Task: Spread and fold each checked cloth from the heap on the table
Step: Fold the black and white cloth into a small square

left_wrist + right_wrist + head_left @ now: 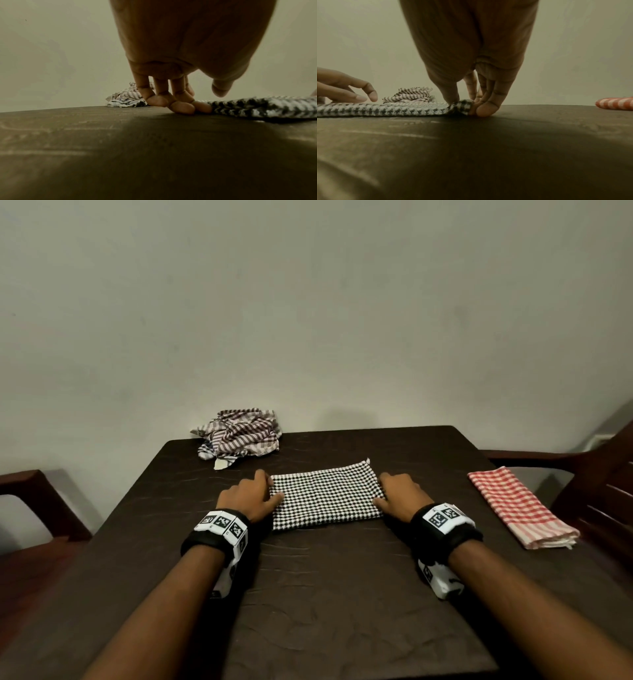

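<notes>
A black-and-white checked cloth [325,498] lies folded into a flat strip at the middle of the dark table [308,594]. My left hand [270,491] is at its left end. In the left wrist view the fingertips [181,106] touch the table against the cloth's edge [265,108], and the thumb hovers above it. My right hand [382,491] is at the right end. In the right wrist view that hand [465,106] pinches a raised bit of the cloth's edge [376,109] between thumb and fingers. A heap of crumpled checked cloths [239,434] sits at the table's far left.
A folded red-and-white checked cloth [520,508] lies near the table's right edge. Dark wooden chairs stand at the left [30,508] and right [599,474]. A plain wall rises right behind the table. Bare tabletop lies between the strip and me.
</notes>
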